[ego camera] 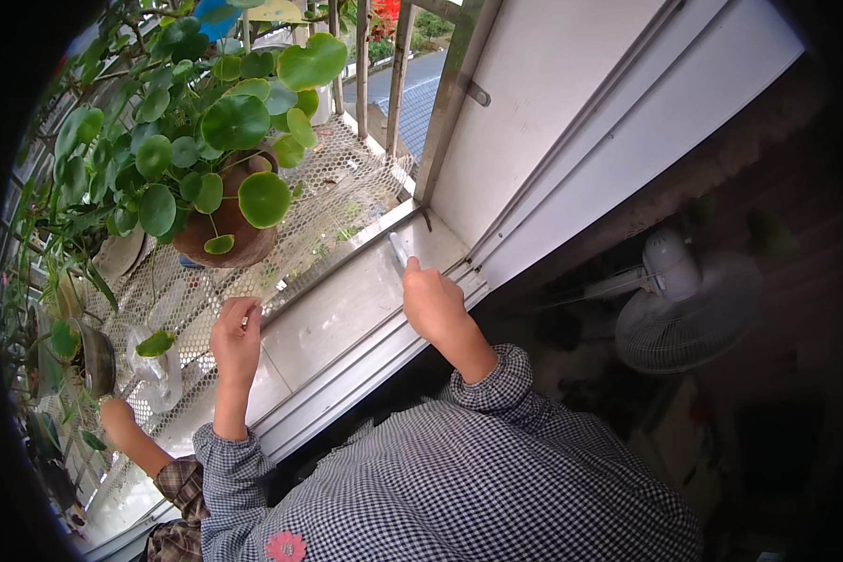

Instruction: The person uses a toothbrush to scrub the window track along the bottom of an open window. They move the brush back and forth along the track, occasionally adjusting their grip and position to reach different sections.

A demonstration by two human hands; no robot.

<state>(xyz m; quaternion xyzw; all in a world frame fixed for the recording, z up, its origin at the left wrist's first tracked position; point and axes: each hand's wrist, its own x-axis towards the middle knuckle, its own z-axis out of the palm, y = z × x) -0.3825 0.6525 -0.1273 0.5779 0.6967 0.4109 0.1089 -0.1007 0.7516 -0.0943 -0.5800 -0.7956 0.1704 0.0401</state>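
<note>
My right hand [432, 298] is closed around a slim, pale tool [397, 247] whose far end points towards the corner of the tiled window sill [323, 327]; what kind of tool it is cannot be told. My left hand [237, 330] is raised by the metal edge of the sill with its fingers curled; whether something small is between the fingertips cannot be told. Beyond it stands a brown clay pot [226, 235] with a round-leaved green plant [235, 123], on a perforated mesh shelf [197, 298].
Metal window bars [397, 77] enclose the shelf. A white frame panel [548, 91] rises at the right, above the sliding tracks [344, 383]. More pots [97, 358] and a clear plastic item [158, 376] are at the left. Another person's hand [118, 418] reaches there. An electric fan [681, 309] stands indoors.
</note>
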